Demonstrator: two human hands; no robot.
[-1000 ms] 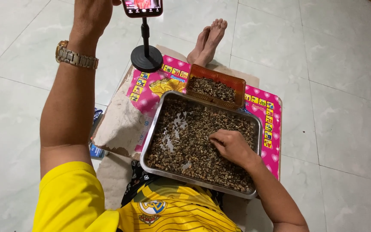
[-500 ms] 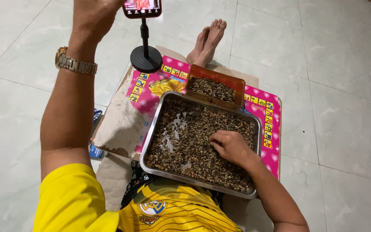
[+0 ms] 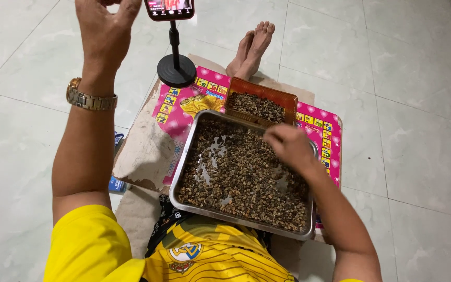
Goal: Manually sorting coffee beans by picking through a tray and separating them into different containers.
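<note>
Right grip: the right hand [image 3: 289,147] hovers over the far right part of the rectangular steel tray [image 3: 184,168], fingers bunched together; whether they pinch anything I cannot tell.
Left grip: the left hand [image 3: 106,28] is raised beside the phone on a black stand [image 3: 169,8], fingers loosely curled, holding nothing.
Thing: small brown dried seeds [image 3: 236,177] fill the tray on the person's lap.
Relation: the orange plastic basket [image 3: 280,96] lies just beyond the right hand, touching the tray's far edge; the right hand is far nearer.
</note>
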